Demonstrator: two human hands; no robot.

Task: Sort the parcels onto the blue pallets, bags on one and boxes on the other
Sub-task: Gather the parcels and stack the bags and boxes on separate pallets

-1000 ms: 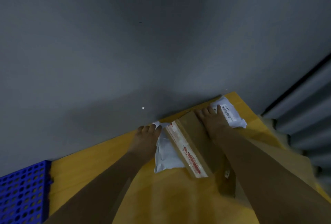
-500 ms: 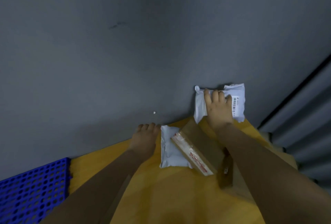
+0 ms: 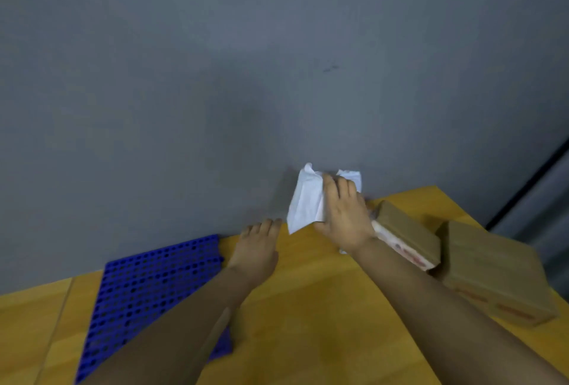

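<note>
Right hand (image 3: 345, 215) grips a crumpled white plastic mailer bag (image 3: 304, 199), with the fingers curled over its upper part. The bag is held raised above the yellow wooden counter (image 3: 308, 323), to the right of the blue perforated plastic pallet (image 3: 154, 286) and well apart from it. Left hand (image 3: 257, 249) is flat with straight fingers and holds nothing. It lies just beside the pallet's right edge; contact with the counter cannot be confirmed.

Task status, as judged: early stage.
- No parcel shows on the visible part of the pallet.
- The bag is picked up but not yet placed.
- Two brown cardboard boxes remain on the counter farther right of the pallet: a flat box with red-printed tape (image 3: 406, 233) and, beyond it, a larger box (image 3: 492, 267).
- The second pallet is not in view.

Bag appearance: thin white wrinkled film, bunched under the fingers, with the top corners standing up. It sags rather than holding a shape, so its contents are probably soft or small. No label shows on the visible face.
</note>
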